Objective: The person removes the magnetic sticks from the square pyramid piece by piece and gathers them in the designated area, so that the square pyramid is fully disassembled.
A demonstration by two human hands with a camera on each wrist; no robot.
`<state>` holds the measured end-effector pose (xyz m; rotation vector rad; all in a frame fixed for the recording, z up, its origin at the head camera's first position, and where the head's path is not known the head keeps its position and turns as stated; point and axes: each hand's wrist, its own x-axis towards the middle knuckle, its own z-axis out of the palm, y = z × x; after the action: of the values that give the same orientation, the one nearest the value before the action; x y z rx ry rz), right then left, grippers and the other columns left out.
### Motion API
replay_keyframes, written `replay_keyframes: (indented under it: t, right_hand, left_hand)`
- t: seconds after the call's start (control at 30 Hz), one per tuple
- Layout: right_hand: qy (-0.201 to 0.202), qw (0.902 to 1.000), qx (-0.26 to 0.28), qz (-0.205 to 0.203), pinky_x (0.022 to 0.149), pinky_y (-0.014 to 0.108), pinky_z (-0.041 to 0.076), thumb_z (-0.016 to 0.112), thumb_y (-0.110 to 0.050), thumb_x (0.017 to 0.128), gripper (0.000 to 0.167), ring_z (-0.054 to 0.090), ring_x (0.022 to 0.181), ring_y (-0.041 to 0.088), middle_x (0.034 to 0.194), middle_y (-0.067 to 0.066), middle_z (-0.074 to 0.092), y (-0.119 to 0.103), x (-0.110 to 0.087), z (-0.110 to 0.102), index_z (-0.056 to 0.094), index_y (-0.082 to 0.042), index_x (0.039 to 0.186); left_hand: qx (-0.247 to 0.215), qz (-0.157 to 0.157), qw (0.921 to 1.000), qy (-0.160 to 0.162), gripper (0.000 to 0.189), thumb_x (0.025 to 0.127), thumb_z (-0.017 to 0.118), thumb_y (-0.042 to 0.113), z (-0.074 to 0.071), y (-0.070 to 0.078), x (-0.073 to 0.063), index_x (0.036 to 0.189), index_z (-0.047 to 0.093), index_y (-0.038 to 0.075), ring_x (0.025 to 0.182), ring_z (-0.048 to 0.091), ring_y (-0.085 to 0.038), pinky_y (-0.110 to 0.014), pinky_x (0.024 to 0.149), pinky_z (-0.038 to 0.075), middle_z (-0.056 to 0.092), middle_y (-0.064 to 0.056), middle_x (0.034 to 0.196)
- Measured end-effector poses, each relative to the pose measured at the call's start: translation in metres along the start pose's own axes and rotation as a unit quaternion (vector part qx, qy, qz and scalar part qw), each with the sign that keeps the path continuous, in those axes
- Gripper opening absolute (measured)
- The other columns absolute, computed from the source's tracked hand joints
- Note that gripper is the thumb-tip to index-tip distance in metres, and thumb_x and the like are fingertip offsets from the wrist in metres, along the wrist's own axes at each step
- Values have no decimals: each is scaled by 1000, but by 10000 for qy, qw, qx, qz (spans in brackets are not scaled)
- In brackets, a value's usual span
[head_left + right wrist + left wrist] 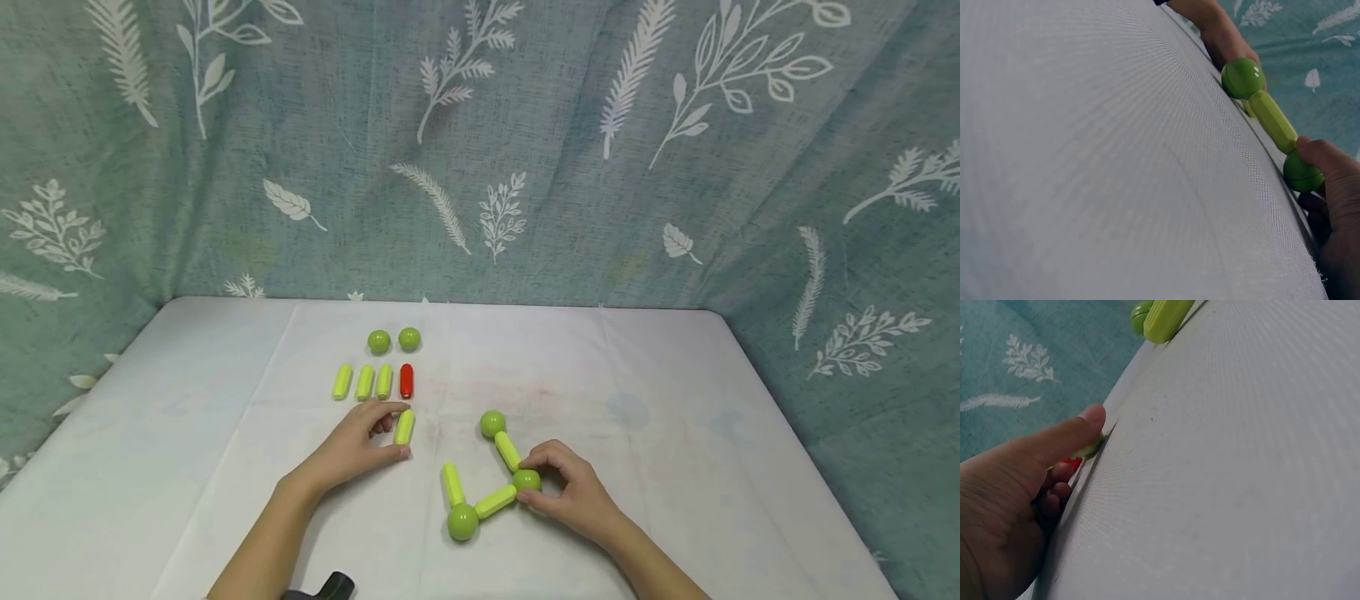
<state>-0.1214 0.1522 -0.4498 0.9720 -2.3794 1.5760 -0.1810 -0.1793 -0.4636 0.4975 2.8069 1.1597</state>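
My left hand (363, 437) has its thumb and index finger at the two ends of a yellow-green magnetic stick (404, 427) on the white table. In the left wrist view, the thumb hides most of that stick (1091, 447). With thumb and fingertips, my right hand (566, 492) pinches a green ball (527, 480), the middle joint of a zigzag chain. From this ball one stick (507, 451) leads up to a far green ball (492, 423). Another stick (496, 502) leads to a near ball (462, 522), where a further stick (453, 484) points away from me.
Beyond my left hand lies a row of yellow-green sticks (364, 383) with one red stick (407, 381) at its right end. Two loose green balls (378, 342) sit behind them. A black object (335, 587) shows at the bottom edge. Patterned cloth (450, 208) hangs behind the table.
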Motion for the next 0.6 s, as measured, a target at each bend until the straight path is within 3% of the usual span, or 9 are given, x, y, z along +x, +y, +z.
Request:
replay_keyframes:
  t: [0.17,0.37,0.5,0.6]
  right_hand:
    - [31,10000,20,-16,79,28,52,77,3,73,29,60,88,21,95,13,61,1,0,1,62,1,98]
    - [21,10000,-18,1,79,28,52,77,3,74,29,60,87,21,96,13,61,1,0,0,62,1,98]
    - [28,10000,-10,68,79,28,52,77,3,74,29,60,88,21,96,13,61,0,1,0,62,1,98]
    - [29,10000,6,56,79,28,52,77,3,74,29,60,88,21,96,13,61,0,0,1,62,1,98]
  left_hand:
    - [-89,-294,9995,-1,62,70,83,34,0,0,1,122,57,11,87,44,-15,-27,76,40,49,2,93]
    - [-283,-217,9993,92,73,68,85,33,-1,-1,0,130,52,10,87,43,-15,-25,75,39,47,0,94]
    - [-461,154,9983,320,73,67,86,27,-1,5,-3,131,52,11,84,43,-15,-23,72,39,46,-1,92]
    - [-482,751,9953,370,65,68,85,24,-1,12,-6,125,57,10,80,43,-14,-23,68,39,48,-1,91]
